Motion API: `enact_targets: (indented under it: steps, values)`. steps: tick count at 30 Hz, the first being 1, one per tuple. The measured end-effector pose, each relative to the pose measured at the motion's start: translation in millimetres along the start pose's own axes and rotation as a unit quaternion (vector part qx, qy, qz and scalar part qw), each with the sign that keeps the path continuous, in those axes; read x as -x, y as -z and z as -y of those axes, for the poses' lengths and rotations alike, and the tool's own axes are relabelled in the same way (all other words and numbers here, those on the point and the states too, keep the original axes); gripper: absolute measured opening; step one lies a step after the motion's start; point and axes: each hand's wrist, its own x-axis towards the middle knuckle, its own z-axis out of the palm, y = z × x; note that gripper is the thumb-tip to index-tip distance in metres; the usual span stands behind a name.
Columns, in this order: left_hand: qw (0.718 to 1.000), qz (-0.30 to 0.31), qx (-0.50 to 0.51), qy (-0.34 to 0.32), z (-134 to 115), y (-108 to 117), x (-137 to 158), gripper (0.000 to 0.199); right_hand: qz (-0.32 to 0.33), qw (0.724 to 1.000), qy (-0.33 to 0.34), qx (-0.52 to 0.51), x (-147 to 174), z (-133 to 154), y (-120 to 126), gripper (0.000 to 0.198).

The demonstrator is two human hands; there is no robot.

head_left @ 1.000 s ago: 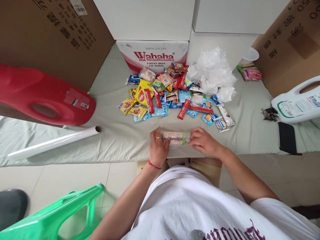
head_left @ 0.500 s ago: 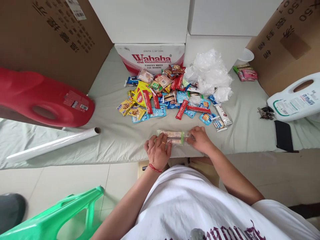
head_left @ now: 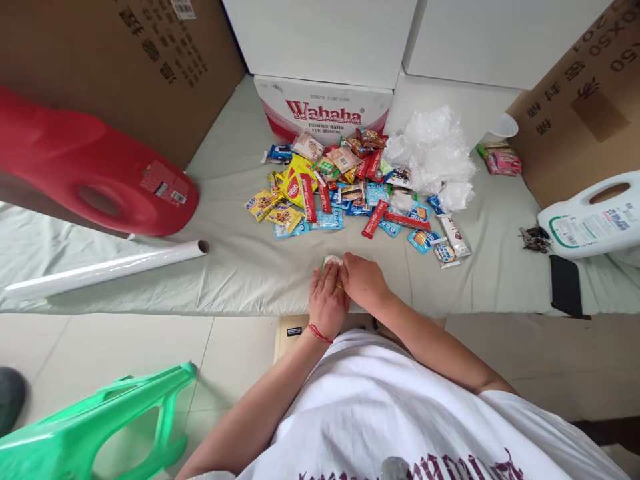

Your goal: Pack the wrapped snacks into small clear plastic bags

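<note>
Near the front edge of the cloth-covered table lies a small snack packet point(head_left: 332, 259) in clear wrap, mostly hidden under my hands. My left hand point(head_left: 329, 303), with a ring and a red cord bracelet, covers it and grips it against the cloth, fingers together. Curled beside it, my right hand point(head_left: 367, 280) touches the left fingers and pinches the packet's right side. Beyond my hands lies a pile of wrapped snacks point(head_left: 327, 190), in yellow, red, blue and brown packets. Crumpled clear plastic bags point(head_left: 435, 157) are heaped at its right.
A Wahaha carton point(head_left: 323, 110) stands behind the pile. On the left are a red jug point(head_left: 100, 177) and a white roll point(head_left: 107, 270). On the right are a white bottle point(head_left: 595, 217), keys point(head_left: 534, 239) and a black phone point(head_left: 566, 285). A green stool point(head_left: 100, 420) stands on the floor.
My right hand has moved left, against my left hand. The packet, stretched out sideways before, now shows only a small end above my fingers. The view has shifted slightly.
</note>
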Motion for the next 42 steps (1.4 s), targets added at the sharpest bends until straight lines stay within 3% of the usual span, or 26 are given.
enact_targets:
  steps: [3,7,9,11,14,17,20,23,25,27,30,32,34,35,36,38,42]
  values:
    - [0.990,-0.009,0.129,0.049,2.6,7.8,-1.6,0.039,0.009,1.000,0.000,0.026,-6.3,4.8,-13.7,0.026]
    - [0.942,-0.064,0.265,0.197,14.0,18.1,-11.7,0.029,0.008,0.999,0.017,0.044,-3.0,-1.1,-18.2,0.025]
    - [0.932,-0.067,0.249,0.256,23.6,18.4,-19.3,0.026,0.013,0.999,0.018,0.046,-1.6,-1.7,-17.4,0.024]
    - [0.934,-0.030,0.201,0.294,32.6,16.6,-26.4,0.031,0.018,0.999,0.017,0.043,-1.4,-1.1,-16.3,0.022]
    - [0.948,0.025,0.114,0.298,38.4,14.6,-33.6,0.038,0.013,0.999,0.018,0.026,-1.7,-1.2,-15.6,0.021]
    - [0.958,0.047,0.062,0.278,31.8,16.2,-36.3,0.028,0.002,1.000,0.027,-0.010,-0.6,-4.9,-17.1,0.020]
    - [0.956,0.043,0.078,0.279,16.4,20.1,-36.1,0.027,-0.015,0.997,0.034,-0.066,3.5,-11.5,-20.1,0.020]
    - [0.931,0.034,0.160,0.327,-4.7,25.5,-33.3,0.031,-0.055,0.984,0.041,-0.163,13.5,-19.5,-22.4,0.020]
    - [0.917,0.014,0.204,0.343,-21.0,29.2,-31.0,0.031,-0.077,0.961,0.029,-0.263,24.6,-24.9,-22.9,0.019]
    - [0.935,-0.030,0.203,0.289,-37.1,31.8,-29.9,0.029,-0.080,0.910,0.004,-0.406,38.0,-29.7,-22.8,0.016]
    - [0.982,-0.085,0.147,0.088,-55.8,30.0,-32.5,0.027,-0.062,0.766,-0.038,-0.639,57.8,-35.8,-22.4,0.026]
    - [0.990,-0.075,0.109,-0.045,-63.8,23.7,-36.2,0.029,-0.049,0.667,-0.073,-0.740,67.5,-41.2,-22.6,0.038]
    - [0.986,-0.023,0.091,-0.134,-69.6,14.7,-39.2,0.032,-0.051,0.600,-0.119,-0.789,73.7,-49.5,-23.5,0.044]
    - [0.982,0.013,0.096,-0.163,-72.1,10.0,-39.8,0.033,-0.057,0.580,-0.142,-0.800,75.8,-55.2,-24.1,0.044]
    - [0.975,0.049,0.113,-0.184,-74.4,5.5,-39.7,0.034,-0.064,0.569,-0.160,-0.804,77.5,-61.7,-24.6,0.043]
    - [0.956,0.110,0.184,-0.202,-78.6,-1.6,-38.0,0.037,-0.070,0.574,-0.174,-0.797,80.5,-76.4,-25.5,0.039]
    - [0.915,0.160,0.353,-0.114,-85.4,-6.5,-37.5,0.041,-0.047,0.626,-0.169,-0.760,89.0,-103.8,-25.1,0.042]
